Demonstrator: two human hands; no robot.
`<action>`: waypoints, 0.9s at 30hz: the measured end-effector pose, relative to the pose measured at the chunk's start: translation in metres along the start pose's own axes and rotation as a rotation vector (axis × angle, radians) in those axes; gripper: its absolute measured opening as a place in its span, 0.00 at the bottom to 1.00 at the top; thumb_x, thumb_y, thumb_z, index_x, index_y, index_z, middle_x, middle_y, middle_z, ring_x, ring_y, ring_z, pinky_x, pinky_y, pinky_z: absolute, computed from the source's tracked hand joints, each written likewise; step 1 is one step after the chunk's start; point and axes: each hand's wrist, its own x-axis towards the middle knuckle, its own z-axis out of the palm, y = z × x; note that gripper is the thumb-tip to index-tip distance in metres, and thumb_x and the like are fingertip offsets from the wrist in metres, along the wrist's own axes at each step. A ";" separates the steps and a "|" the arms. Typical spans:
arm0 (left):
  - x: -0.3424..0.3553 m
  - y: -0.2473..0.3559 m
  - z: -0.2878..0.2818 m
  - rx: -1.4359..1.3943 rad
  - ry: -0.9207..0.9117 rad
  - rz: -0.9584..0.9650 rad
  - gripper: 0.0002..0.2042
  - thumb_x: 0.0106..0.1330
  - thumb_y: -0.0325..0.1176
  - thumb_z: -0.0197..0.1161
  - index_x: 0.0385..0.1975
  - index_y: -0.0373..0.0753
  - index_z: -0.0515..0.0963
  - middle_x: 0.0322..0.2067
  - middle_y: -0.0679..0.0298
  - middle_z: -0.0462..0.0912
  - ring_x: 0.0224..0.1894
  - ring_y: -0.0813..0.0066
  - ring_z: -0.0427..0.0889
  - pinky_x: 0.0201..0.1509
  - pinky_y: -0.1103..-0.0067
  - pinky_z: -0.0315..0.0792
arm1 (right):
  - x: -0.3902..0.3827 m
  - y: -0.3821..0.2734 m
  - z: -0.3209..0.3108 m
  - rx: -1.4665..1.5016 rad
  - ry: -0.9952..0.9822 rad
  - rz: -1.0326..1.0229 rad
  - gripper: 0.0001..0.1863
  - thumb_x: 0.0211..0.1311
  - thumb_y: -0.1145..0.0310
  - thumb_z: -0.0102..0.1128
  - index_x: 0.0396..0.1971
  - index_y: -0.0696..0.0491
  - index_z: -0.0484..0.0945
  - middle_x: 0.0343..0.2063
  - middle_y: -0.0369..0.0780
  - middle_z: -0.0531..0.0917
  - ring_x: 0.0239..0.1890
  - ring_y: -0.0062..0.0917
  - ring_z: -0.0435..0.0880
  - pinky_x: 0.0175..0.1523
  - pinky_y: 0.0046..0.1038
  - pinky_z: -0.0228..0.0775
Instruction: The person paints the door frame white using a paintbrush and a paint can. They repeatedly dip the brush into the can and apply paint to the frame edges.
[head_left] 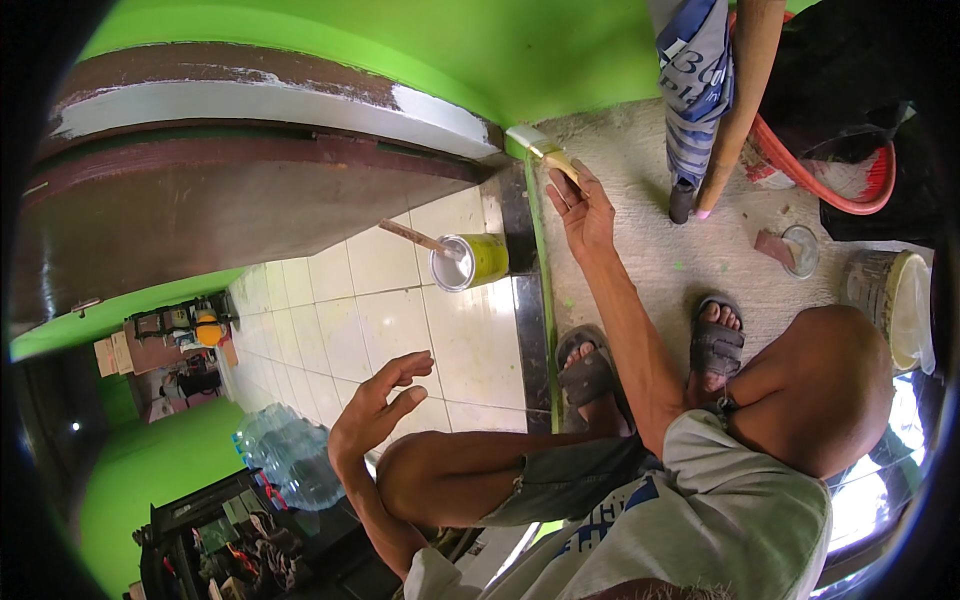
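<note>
1. Head view: brush (546, 150) at the foot of the frame (350, 112), bristles close to its white end; cannot tell whether touching.
2. Held in right hand (585, 205), thumb and fingers pinched on the handle, some fingers looser; likely gripped lightly for steering bristles into the tight corner by the green wall (540, 60).
3. Nothing grasped by left hand (380, 405), poised above the left knee (410, 475) with fingers loosely curved and thumb apart; perhaps raised for balance in the squat.
4. On the tiles (385, 325), just beside the dark threshold (528, 340): open can (488, 260), white inside, probably placed for easy reach.
5. Leaning out over its rim: stick (410, 236), perhaps rested so to keep the dry end handy.
6. Farther right, on concrete (650, 265): umbrella (697, 90) and pole (740, 100) side by side, near a red-rimmed basket (850, 205) and bucket (865, 285), apparently set aside.
</note>
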 end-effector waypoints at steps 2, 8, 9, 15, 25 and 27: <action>0.001 0.002 0.000 0.003 -0.002 0.000 0.22 0.74 0.30 0.60 0.66 0.36 0.69 0.60 0.57 0.79 0.64 0.65 0.78 0.67 0.69 0.71 | 0.001 0.002 -0.004 0.000 0.077 -0.021 0.21 0.72 0.64 0.53 0.59 0.60 0.74 0.52 0.45 0.82 0.53 0.30 0.84 0.62 0.37 0.79; -0.003 0.002 0.001 -0.006 0.002 -0.005 0.22 0.74 0.30 0.61 0.66 0.36 0.69 0.60 0.57 0.79 0.64 0.66 0.78 0.67 0.69 0.70 | 0.001 0.001 -0.009 0.015 0.064 0.044 0.23 0.69 0.62 0.58 0.59 0.60 0.73 0.45 0.45 0.83 0.46 0.32 0.86 0.53 0.37 0.78; -0.003 0.002 0.001 -0.005 0.002 -0.005 0.23 0.74 0.30 0.61 0.67 0.36 0.69 0.60 0.57 0.79 0.64 0.66 0.78 0.67 0.69 0.70 | -0.001 0.001 -0.007 0.010 0.062 0.050 0.23 0.70 0.62 0.58 0.58 0.59 0.74 0.43 0.45 0.84 0.45 0.31 0.86 0.52 0.37 0.78; -0.005 0.003 0.001 -0.005 0.001 -0.009 0.23 0.73 0.29 0.61 0.67 0.36 0.68 0.61 0.57 0.79 0.64 0.66 0.78 0.67 0.70 0.70 | 0.005 0.005 -0.009 -0.351 -0.011 -0.140 0.20 0.73 0.59 0.58 0.55 0.58 0.80 0.43 0.42 0.86 0.45 0.26 0.86 0.47 0.30 0.80; -0.006 0.003 0.001 -0.031 -0.014 -0.045 0.24 0.74 0.31 0.59 0.68 0.35 0.67 0.62 0.57 0.78 0.65 0.66 0.76 0.68 0.69 0.67 | 0.011 0.022 -0.005 -0.661 -0.190 -0.270 0.21 0.76 0.65 0.56 0.62 0.60 0.76 0.50 0.44 0.86 0.50 0.24 0.85 0.49 0.24 0.79; -0.006 0.003 0.001 -0.034 -0.014 -0.043 0.24 0.74 0.32 0.59 0.68 0.35 0.67 0.62 0.57 0.78 0.65 0.66 0.76 0.68 0.69 0.67 | 0.010 0.027 -0.003 -0.668 -0.195 -0.274 0.21 0.76 0.65 0.55 0.62 0.59 0.76 0.49 0.43 0.86 0.50 0.24 0.85 0.49 0.24 0.79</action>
